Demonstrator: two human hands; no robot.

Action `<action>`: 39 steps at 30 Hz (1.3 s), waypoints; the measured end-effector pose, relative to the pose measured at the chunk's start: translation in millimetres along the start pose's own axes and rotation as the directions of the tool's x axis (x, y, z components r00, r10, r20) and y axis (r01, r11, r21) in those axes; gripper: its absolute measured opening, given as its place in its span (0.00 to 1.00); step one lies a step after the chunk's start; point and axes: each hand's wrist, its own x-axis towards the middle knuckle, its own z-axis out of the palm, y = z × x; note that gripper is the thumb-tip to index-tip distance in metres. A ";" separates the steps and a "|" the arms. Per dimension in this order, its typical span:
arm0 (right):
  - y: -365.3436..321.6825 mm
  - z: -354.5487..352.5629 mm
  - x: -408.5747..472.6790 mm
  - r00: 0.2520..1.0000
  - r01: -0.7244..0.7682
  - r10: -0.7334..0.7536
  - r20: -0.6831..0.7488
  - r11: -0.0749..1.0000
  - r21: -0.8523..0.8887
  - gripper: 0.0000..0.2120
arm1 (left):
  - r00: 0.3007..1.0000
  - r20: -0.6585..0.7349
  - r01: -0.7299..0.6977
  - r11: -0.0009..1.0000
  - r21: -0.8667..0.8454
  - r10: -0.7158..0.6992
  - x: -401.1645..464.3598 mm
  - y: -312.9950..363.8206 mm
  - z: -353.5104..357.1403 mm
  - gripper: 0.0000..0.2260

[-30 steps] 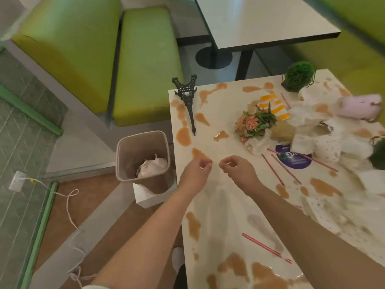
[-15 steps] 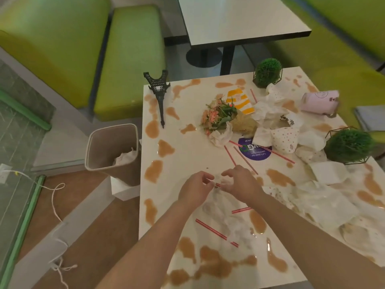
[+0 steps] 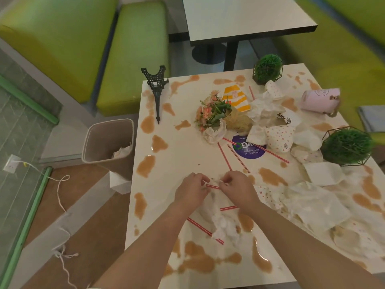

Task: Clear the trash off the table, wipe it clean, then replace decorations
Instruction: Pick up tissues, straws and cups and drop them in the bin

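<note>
Tabletop (image 3: 183,155) mostly uncleared, spills unwiped, your left hand (image 3: 192,189) and right hand (image 3: 237,188) both pinching a red straw (image 3: 213,186) near the front-left, bin (image 3: 108,147) beside holding little.

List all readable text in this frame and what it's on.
Purple round sticker, seen upside down: "Let's keep our" readable; the large letters and the other small lines are partly covered or too blurred.
Crumpled white wrapper: dark script logo, not legible.
Pink cup: faint round mark, unreadable.
Yellow striped packet: small label, too blurred.
</note>
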 end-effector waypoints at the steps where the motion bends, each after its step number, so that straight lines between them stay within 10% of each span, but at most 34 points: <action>1: 0.4 -3.3 0.2 1.000 -0.028 0.028 0.005 0.998 0.061 0.03 | 1.000 -0.003 -0.014 1.000 0.008 0.014 0.6 2.8 1.8 0.10; 7: 2.7 -19.4 5.9 0.997 -0.066 0.070 -0.014 0.978 0.198 0.03 | 0.999 -0.022 -0.048 0.997 -0.054 0.047 5.9 20.2 9.6 0.15; 14: -5.9 -36.2 12.3 0.979 -0.169 0.202 -0.016 0.858 0.485 0.05 | 0.974 -0.029 -0.210 0.943 0.257 0.224 10.3 20.9 16.8 0.11; 28: -5.6 -43.8 10.1 0.960 -0.217 0.277 -0.040 0.827 0.519 0.05 | 0.914 0.143 -0.400 0.785 0.473 0.380 22.7 14.6 12.3 0.08; 39: -77.8 -7.0 37.3 0.975 -0.182 0.223 0.007 0.776 0.604 0.03 | 0.983 -0.173 0.013 0.958 -0.286 -0.065 30.5 -39.1 -58.5 0.09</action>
